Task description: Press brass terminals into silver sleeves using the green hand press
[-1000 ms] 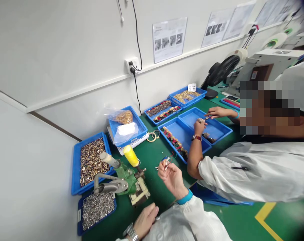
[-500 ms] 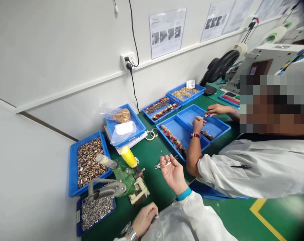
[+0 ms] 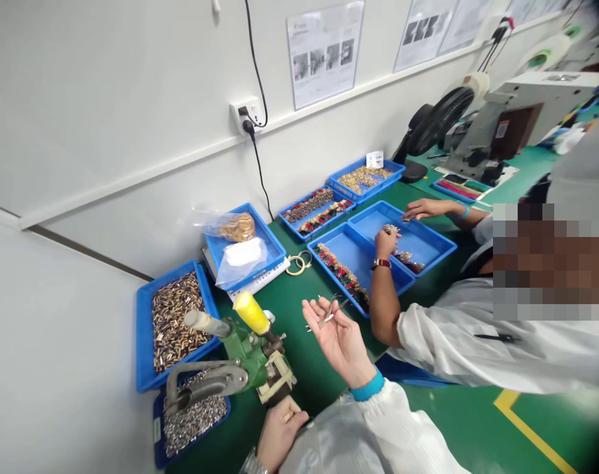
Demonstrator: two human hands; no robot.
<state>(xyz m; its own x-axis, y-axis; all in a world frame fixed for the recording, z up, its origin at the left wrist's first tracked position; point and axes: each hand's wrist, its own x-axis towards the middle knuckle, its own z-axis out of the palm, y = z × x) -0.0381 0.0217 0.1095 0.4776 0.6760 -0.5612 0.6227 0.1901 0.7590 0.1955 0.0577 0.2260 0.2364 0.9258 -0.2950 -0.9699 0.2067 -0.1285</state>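
My right hand (image 3: 346, 345), in a cyan cuff, is raised palm up over the green table, its fingers loosely curled. Thin white and reddish pieces (image 3: 326, 320) lie across its fingers; they are too small to name exactly. My left hand (image 3: 282, 424), with a metal watch, rests at the front edge beside the base of a green hand press (image 3: 253, 365). Its fingers are bent inward, and whatever they hold is hidden. The press has a yellow-wrapped top (image 3: 251, 311) and a long lever. Left of it stand a tray of brass-coloured metal tubes (image 3: 181, 316) and a smaller tray of silver parts (image 3: 195, 411).
A co-worker's hands (image 3: 387, 242) work at a divided blue tray (image 3: 349, 230) on the right. Behind are a blue tray with plastic bags (image 3: 270, 253), tape rings (image 3: 298, 263), more trays of parts (image 3: 316, 214) and a black fan (image 3: 438, 122).
My right hand has turned more palm up and its fingers have opened somewhat. My left hand has moved slightly up toward the press base. The co-worker has leaned back to the right.
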